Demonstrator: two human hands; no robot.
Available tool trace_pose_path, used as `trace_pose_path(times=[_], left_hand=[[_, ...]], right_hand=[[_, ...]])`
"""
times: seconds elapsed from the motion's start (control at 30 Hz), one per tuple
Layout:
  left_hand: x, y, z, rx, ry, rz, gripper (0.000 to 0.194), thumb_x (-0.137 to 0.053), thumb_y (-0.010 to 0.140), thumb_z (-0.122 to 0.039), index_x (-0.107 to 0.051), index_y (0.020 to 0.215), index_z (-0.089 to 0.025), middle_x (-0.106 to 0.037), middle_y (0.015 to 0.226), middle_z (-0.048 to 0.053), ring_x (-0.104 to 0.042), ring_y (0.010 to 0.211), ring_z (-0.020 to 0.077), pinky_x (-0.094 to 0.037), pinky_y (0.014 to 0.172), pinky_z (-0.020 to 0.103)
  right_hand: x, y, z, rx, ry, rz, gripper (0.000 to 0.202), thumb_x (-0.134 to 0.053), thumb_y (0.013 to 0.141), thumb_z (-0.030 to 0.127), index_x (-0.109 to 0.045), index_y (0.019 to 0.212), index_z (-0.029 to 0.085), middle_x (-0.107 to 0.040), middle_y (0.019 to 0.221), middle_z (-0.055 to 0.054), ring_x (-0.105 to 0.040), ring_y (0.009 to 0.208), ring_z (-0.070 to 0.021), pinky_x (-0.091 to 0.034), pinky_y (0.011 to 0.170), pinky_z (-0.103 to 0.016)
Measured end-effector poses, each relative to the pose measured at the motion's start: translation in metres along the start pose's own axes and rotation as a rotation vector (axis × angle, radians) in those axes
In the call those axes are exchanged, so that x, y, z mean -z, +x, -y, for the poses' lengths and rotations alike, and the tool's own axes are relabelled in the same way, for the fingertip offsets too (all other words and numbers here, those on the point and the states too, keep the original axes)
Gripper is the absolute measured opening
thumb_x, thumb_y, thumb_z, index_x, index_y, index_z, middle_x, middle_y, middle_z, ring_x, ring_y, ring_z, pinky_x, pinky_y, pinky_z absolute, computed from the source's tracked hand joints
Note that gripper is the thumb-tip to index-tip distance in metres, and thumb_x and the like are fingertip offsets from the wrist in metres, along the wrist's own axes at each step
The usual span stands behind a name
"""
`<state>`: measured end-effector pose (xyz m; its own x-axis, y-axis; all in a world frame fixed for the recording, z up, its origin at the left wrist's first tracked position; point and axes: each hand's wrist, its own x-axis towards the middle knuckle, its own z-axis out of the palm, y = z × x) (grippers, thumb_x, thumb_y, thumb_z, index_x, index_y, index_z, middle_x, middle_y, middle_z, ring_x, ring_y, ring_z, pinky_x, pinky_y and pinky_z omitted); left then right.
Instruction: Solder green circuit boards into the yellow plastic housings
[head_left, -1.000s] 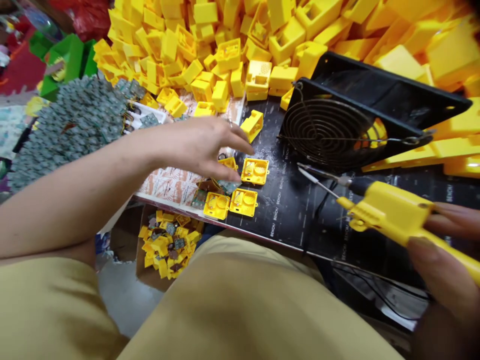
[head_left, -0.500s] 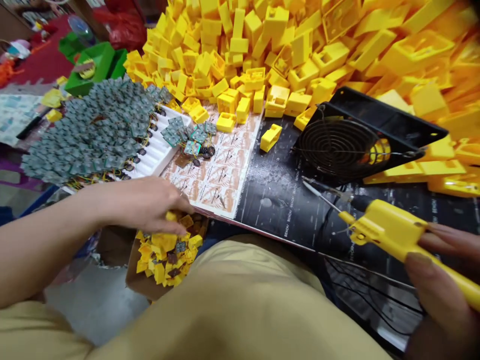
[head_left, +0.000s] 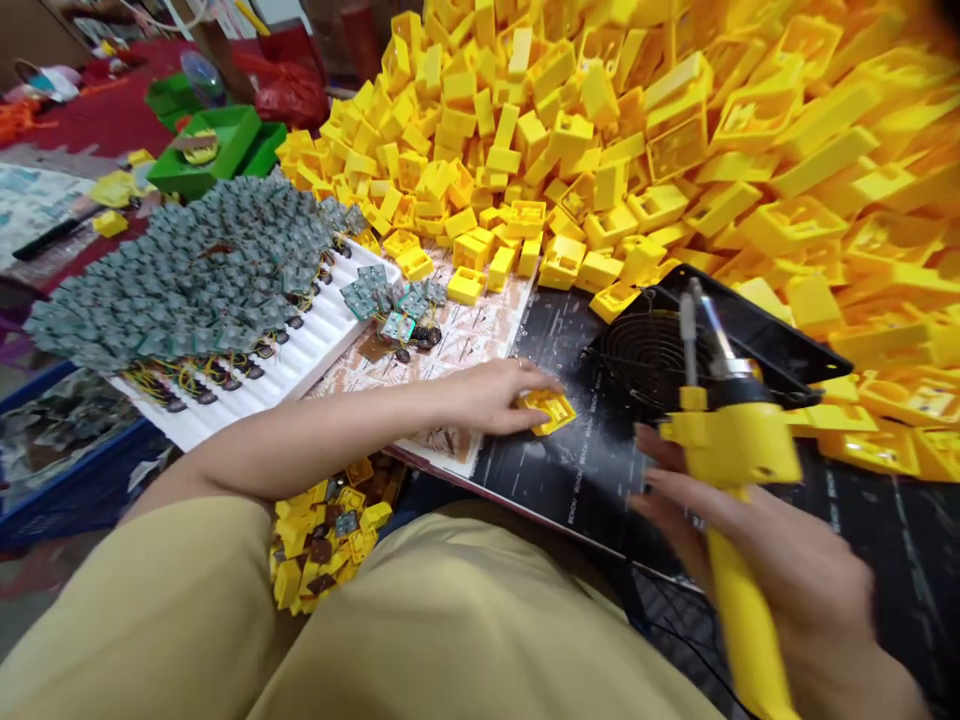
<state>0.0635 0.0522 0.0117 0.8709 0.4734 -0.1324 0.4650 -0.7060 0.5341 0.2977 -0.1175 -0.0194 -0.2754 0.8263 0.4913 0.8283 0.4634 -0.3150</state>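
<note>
Left hand (head_left: 491, 398) reaching across the near edge of the bench (head_left: 555, 480), fingertips pinching 1 small yellow housing (head_left: 551, 409) that rests on the black mat (head_left: 592, 455), just left of the black fan (head_left: 652, 355). Grip of that hand pressed on the housing's left side, thumb below and fingers above. Right hand (head_left: 780, 585) wrapped tight around the handle of a yellow soldering tool (head_left: 731, 470), held upright over the mat near the bench's front right edge, metal tip pointing up in front of the fan grille. Grip there closed on the tool, fingers curled across the handle.

Heaped along the far edge and the far right corner: a large pile of yellow housings (head_left: 600, 130), spilling down to the fan and the mat. Toward the left edge: a mound of grey circuit boards (head_left: 187, 270) lying on a white ribbed tray (head_left: 300, 355), with a few loose boards (head_left: 390, 300) just beside it on a printed sheet (head_left: 457, 345). Below the near edge, beside the person's leg in tan fabric (head_left: 450, 620): a carton of finished yellow parts (head_left: 322, 540) mixed with small boards. Far left, off the bench: green bins (head_left: 217, 145).
</note>
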Motion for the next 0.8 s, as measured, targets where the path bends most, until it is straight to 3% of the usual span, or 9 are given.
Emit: trace_pose_path(times=[0.07,0.17,0.23,0.33,0.47,0.53,0.6,0.7,0.8], left_hand=[[0.011,-0.002,0.004,0.086,0.187,-0.106,0.049,-0.057,0.094,-0.044,-0.059,0.136,-0.019,-0.055,0.143,0.017,-0.06,0.121,0.03,-0.051,0.1,0.045],[0.03,0.026,0.035,0.332,0.396,-0.37,0.062,-0.053,0.095,-0.048,-0.047,0.147,-0.015,-0.049,0.148,0.021,-0.049,0.132,0.0392,-0.043,0.106,0.056],[0.034,0.051,0.062,0.456,0.408,-0.396,0.065,-0.052,0.095,-0.039,-0.039,0.15,-0.006,-0.052,0.143,0.026,-0.047,0.132,0.0409,-0.041,0.107,0.057],[0.024,0.066,0.082,0.433,0.374,-0.355,0.063,-0.044,0.094,-0.022,-0.03,0.154,-0.004,-0.058,0.135,0.025,-0.05,0.13,0.0363,-0.042,0.106,0.052],[0.005,0.023,0.051,0.207,0.407,-0.123,0.063,-0.036,0.096,-0.016,-0.025,0.157,-0.012,-0.061,0.131,0.021,-0.057,0.121,0.0308,-0.047,0.1,0.046],[-0.001,-0.011,0.027,0.069,0.431,-0.008,0.064,-0.039,0.095,-0.015,-0.027,0.157,-0.018,-0.056,0.14,0.019,-0.055,0.125,0.0315,-0.045,0.103,0.048],[-0.007,-0.04,0.011,-0.056,0.411,0.048,0.061,-0.048,0.094,-0.024,-0.035,0.154,-0.028,-0.043,0.155,0.016,-0.043,0.14,0.0357,-0.035,0.112,0.058],[-0.013,-0.055,0.004,-0.12,0.319,0.016,0.062,-0.052,0.094,-0.041,-0.036,0.153,-0.029,-0.026,0.165,0.016,-0.027,0.15,0.0383,-0.021,0.117,0.064],[-0.016,-0.047,0.007,-0.04,0.273,-0.079,0.072,-0.05,0.094,-0.047,-0.029,0.156,-0.017,-0.033,0.161,0.021,-0.033,0.147,0.0367,-0.021,0.118,0.06]], right_hand=[[-0.01,0.019,0.003,0.081,0.037,0.038,0.041,-0.071,0.089,0.03,-0.055,0.127,0.03,-0.071,0.105,-0.005,-0.069,0.099,-0.0259,-0.061,0.08,-0.037],[-0.028,0.044,0.006,0.198,0.123,0.063,0.034,-0.064,0.094,0.038,-0.052,0.12,0.02,-0.068,0.102,-0.009,-0.067,0.1,-0.0259,-0.06,0.088,-0.043],[-0.039,0.056,0.006,0.233,0.147,0.072,0.028,-0.06,0.097,0.032,-0.051,0.119,0.017,-0.067,0.103,-0.011,-0.066,0.099,-0.0244,-0.06,0.086,-0.043],[-0.05,0.06,0.001,0.234,0.129,0.091,0.026,-0.058,0.095,0.017,-0.05,0.119,0.019,-0.067,0.1,-0.007,-0.066,0.102,-0.0223,-0.06,0.084,-0.038],[-0.043,0.048,-0.001,0.173,0.033,0.068,0.033,-0.059,0.092,0.01,-0.05,0.123,0.02,-0.068,0.098,-0.007,-0.065,0.104,-0.0239,-0.059,0.083,-0.036],[-0.032,0.042,0.003,0.138,-0.048,0.051,0.031,-0.063,0.093,0.016,-0.051,0.122,0.019,-0.068,0.099,-0.009,-0.066,0.096,-0.0241,-0.058,0.075,-0.034],[-0.021,0.039,0.005,0.136,-0.111,0.069,0.032,-0.066,0.094,0.03,-0.053,0.12,0.017,-0.068,0.096,-0.01,-0.066,0.089,-0.0251,-0.055,0.068,-0.034],[-0.014,0.042,0.002,0.166,-0.049,0.164,0.038,-0.062,0.095,0.042,-0.05,0.123,0.019,-0.066,0.101,-0.011,-0.064,0.097,-0.0291,-0.054,0.077,-0.042],[-0.015,0.048,-0.006,0.184,0.13,0.266,0.03,-0.055,0.099,0.029,-0.046,0.126,0.02,-0.065,0.107,-0.009,-0.062,0.1,-0.0249,-0.053,0.083,-0.039]])
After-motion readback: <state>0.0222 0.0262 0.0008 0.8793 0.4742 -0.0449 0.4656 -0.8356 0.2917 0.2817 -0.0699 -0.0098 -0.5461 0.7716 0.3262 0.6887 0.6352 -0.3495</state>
